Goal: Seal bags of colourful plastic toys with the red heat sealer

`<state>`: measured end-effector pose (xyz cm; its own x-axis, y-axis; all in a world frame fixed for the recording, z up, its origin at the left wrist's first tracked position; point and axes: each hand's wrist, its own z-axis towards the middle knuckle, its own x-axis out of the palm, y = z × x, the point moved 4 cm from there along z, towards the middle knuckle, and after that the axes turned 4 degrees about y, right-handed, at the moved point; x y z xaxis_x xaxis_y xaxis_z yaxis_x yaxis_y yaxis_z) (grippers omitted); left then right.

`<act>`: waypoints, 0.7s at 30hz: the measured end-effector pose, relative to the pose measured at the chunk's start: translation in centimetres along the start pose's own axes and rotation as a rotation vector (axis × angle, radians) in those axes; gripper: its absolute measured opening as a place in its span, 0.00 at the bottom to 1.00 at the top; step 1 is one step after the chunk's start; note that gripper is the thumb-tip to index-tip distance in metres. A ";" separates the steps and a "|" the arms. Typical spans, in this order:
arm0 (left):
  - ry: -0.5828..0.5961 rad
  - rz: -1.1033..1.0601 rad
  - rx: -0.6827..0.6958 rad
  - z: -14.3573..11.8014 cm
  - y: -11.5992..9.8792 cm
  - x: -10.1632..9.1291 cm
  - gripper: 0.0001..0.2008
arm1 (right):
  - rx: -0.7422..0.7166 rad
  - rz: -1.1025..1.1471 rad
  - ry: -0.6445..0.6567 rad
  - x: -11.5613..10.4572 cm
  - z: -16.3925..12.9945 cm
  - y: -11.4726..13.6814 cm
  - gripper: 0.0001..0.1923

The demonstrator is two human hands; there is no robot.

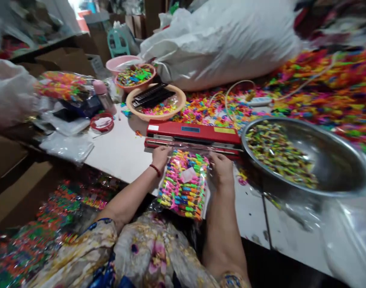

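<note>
A clear plastic bag [186,184] packed with rows of small colourful plastic toys lies in front of me, a white paper slip inside it. My left hand [160,157] pinches the bag's upper left corner, and a dark red bead bracelet circles that wrist. At the upper right corner, my right hand [222,165] grips the bag's edge with bent fingers. The bag's flat open end reaches the front of a red heat sealer [195,132]. Whether the film lies between the sealer's jaws is hard to see.
Right of the sealer stands a big steel bowl [336,160] of small pieces. Behind it are an orange basin [131,114] holding black strips, heaped colourful toys [315,88] and a white sack [231,44]. A pink-capped bottle [103,96] and flat plastic bags [67,146] sit left.
</note>
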<state>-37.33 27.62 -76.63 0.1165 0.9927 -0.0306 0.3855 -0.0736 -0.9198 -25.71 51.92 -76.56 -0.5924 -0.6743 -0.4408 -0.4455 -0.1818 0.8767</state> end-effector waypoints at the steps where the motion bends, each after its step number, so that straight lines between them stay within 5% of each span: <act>1: 0.000 -0.046 -0.004 0.3 0.2 0.1 0.04 | 0.027 0.063 -0.009 -0.1 -0.2 -0.4 0.25; 10: -0.142 -0.316 -0.029 1.9 -0.2 2.0 0.12 | 0.029 -0.245 -0.213 -0.4 0.6 2.1 0.10; 14: -0.107 -0.332 -0.015 1.5 -0.5 2.0 0.10 | -0.136 -0.371 -0.255 -0.6 -0.2 4.6 0.07; 18: -0.068 -0.324 0.013 0.4 -0.2 1.5 0.08 | -0.432 -0.201 -0.049 0.2 0.2 8.4 0.11; 21: -0.030 -0.264 0.054 -0.8 -0.3 0.6 0.13 | -0.487 -0.342 0.187 1.2 1.4 10.7 0.08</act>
<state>-36.68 28.20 -76.07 -0.0088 0.9793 0.2020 0.3491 0.1923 -0.9171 -32.10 50.21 -68.01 -0.3232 -0.6257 -0.7100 -0.2060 -0.6857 0.6981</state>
